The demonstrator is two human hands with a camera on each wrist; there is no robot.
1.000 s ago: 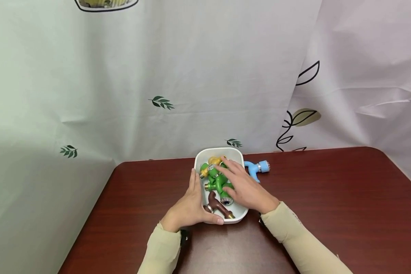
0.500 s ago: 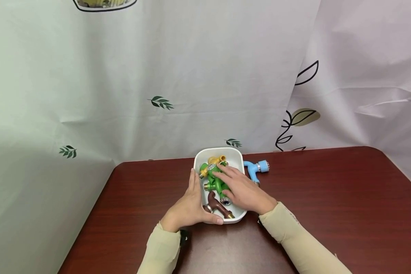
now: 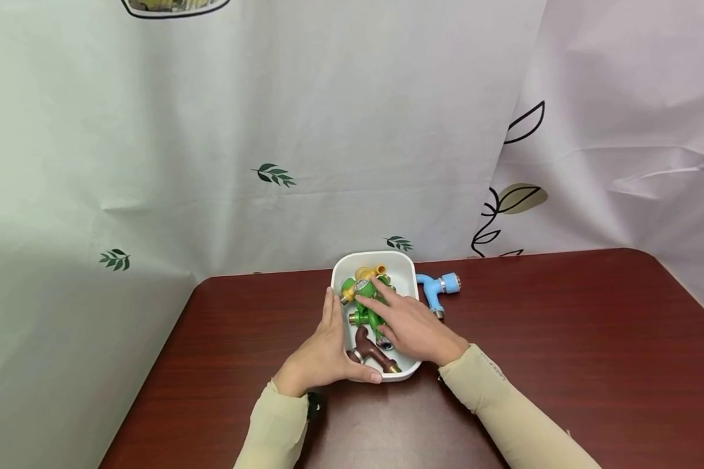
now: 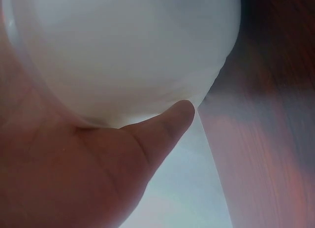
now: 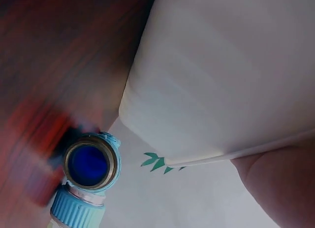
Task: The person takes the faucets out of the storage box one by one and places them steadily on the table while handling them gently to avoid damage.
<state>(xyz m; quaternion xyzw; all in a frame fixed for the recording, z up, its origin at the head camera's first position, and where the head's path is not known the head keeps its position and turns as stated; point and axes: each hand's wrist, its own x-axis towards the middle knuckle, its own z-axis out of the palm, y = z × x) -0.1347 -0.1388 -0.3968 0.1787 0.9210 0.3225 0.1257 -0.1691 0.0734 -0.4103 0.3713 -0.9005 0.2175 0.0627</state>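
Observation:
A white container [image 3: 403, 273] holds a brown tap [image 3: 374, 355], green taps [image 3: 364, 318] and yellow tap pieces [image 3: 365, 273]. My left hand [image 3: 315, 357] cups its near left corner, fingers straight along the left side and thumb across the front. The left wrist view has the thumb [image 4: 162, 127] pressed to the container's outer wall [image 4: 138, 55]. Over the container, my right hand [image 3: 419, 326] spreads straight fingers onto the green taps, its thumb by a silver-capped end. The right wrist view shows only the container's outside [image 5: 221, 80] and part of the hand.
A light blue tap [image 3: 431, 288] lies on the dark red table [image 3: 551, 339] just right of the container; its open brass end [image 5: 69, 164] faces the right wrist camera. Behind the table's far edge hangs a pale curtain [image 3: 328, 130] with leaf prints.
My right hand has shifted a little left and toward me over the green taps, uncovering more of the yellow piece and the blue tap. The left hand stays at the container's corner.

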